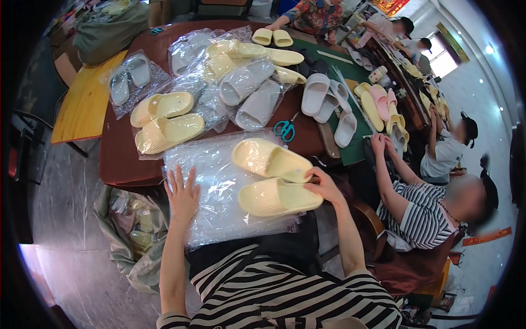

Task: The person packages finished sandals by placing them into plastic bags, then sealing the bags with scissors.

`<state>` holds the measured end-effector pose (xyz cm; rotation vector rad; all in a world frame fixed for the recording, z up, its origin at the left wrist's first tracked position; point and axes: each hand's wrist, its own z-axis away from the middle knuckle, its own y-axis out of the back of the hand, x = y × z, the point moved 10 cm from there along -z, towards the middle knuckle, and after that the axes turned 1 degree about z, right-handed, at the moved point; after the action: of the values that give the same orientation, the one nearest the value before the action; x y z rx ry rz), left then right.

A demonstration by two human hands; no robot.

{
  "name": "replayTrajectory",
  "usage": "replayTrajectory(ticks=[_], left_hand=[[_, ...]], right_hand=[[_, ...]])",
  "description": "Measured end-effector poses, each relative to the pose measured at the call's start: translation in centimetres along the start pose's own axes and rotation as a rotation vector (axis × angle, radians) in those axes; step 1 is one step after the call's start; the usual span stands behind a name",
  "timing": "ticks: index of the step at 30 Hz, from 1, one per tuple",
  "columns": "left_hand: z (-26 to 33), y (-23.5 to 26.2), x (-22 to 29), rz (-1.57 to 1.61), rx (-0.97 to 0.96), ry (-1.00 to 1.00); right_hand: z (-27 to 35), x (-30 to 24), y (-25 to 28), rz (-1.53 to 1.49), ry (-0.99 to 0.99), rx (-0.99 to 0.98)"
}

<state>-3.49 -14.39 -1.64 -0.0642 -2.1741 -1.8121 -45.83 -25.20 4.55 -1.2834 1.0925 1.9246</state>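
Note:
A pair of pale yellow slippers [280, 198] lies side by side over a stack of clear plastic bags [211, 216] at the table's near edge. Glints on the slippers look like clear film over them, though I cannot tell how far it reaches. My right hand [324, 187] grips the pair at the heel ends, thumb and fingers closed around them. Flat on the left part of the bags rests my left hand [183, 196], its fingers spread and holding nothing.
Bagged yellow slippers [167, 122] and grey slippers [246, 82] heap beyond the bags. Blue-handled scissors [285, 130] lie nearby. Loose grey slippers [316, 94] sit on a green mat [353, 156]. A sack [134, 268] stands below left. Several co-workers sit along the right and far sides.

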Motion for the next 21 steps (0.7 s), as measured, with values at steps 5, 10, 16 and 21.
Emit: replayTrajectory(ticks=[5, 10, 16, 21], left_hand=[[0.0, 0.6, 0.3, 0.011, 0.027, -0.041], [-0.3, 1.3, 1.4, -0.068, -0.004, -0.051], [-0.4, 1.8, 1.4, -0.144, -0.014, -0.037], [-0.6, 1.3, 1.9, -0.123, -0.027, -0.039]], right_hand=[[7.5, 1.8, 11.4, -0.112, -0.052, 0.345], [7.2, 0.9, 17.5, -0.064, 0.122, 0.769], [-4.8, -0.4, 20.4, -0.071, 0.213, 1.086], [-13.6, -1.4, 25.2, 0.060, 0.181, 1.260]])
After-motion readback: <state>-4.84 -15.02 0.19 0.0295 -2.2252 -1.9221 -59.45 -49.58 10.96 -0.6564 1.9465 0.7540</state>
